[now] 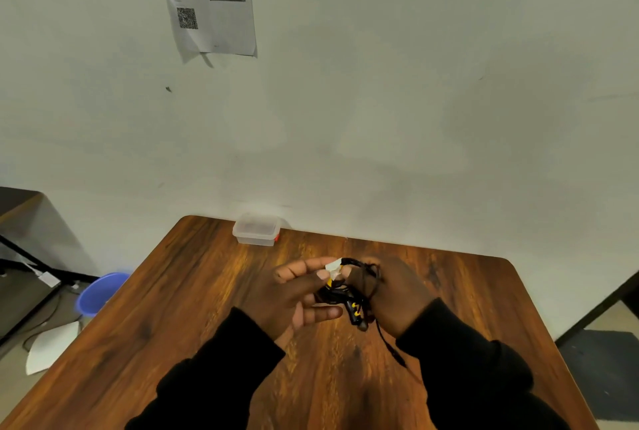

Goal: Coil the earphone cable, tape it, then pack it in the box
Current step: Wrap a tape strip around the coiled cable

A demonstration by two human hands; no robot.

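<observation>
A black earphone cable with yellow markings [340, 295] is bunched into a coil between both hands above the middle of the wooden table [207, 326]. My right hand [397, 295] grips the coil, with loops around its fingers. My left hand [297, 295] pinches a small piece of whitish tape [333, 267] at the top of the coil. One loose end with the plug [394, 350] hangs down below my right hand. A clear plastic box with its lid on [256, 229] stands at the table's far edge by the wall.
The wall rises right behind the table, with a printed sheet [211, 1] stuck on it. On the floor to the left stand a blue bucket [100, 293], a white sheet [52, 346] and a dark stand with cables.
</observation>
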